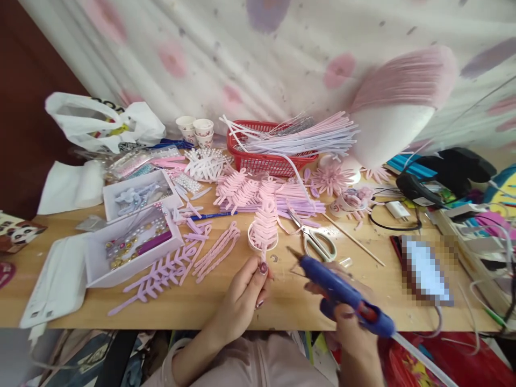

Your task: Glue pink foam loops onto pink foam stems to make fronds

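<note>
My right hand [346, 322] is wrapped round a blue hot glue gun [342, 293], its nozzle pointing up and left over the wooden table [282, 301]. My left hand [245, 293] pinches the stem of a pink pipe-cleaner leaf piece [265, 226] that stands over a small white cup [258, 244]. The glue gun's tip is a short way right of the stem, not touching it.
Scissors [316, 239] and a thin wooden stick [355, 242] lie behind the gun. More pink and lilac leaf shapes [161, 274], white trays of beads [133, 242], a red basket of pipe cleaners [268, 158], paper cups [197, 129] and cables [395, 220] crowd the table.
</note>
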### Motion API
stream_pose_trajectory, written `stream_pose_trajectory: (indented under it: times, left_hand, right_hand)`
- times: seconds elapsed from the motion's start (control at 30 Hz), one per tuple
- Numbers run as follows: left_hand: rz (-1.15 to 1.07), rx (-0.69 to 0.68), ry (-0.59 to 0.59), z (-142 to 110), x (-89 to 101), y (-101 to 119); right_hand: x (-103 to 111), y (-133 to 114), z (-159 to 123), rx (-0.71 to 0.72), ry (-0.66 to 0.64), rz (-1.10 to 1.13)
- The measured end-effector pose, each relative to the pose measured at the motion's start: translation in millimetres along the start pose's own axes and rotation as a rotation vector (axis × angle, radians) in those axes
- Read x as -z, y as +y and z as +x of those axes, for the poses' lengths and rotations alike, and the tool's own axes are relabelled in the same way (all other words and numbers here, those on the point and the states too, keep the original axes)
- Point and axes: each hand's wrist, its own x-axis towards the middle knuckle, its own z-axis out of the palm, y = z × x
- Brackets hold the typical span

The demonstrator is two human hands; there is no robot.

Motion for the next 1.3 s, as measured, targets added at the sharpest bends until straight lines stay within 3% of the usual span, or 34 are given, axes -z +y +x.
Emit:
stream_pose_trajectory:
  times: [0.2,1.3]
  left_hand:
    - [0.033,-0.026,0.041,-7,3.0,5]
    - [0.053,0.009,0.057,-8,4.4,10]
  right_hand:
    - [-25,-15,21,0.171,-0.100,0.161]
    - [-25,-9,17,0.130,-0.136,0.080]
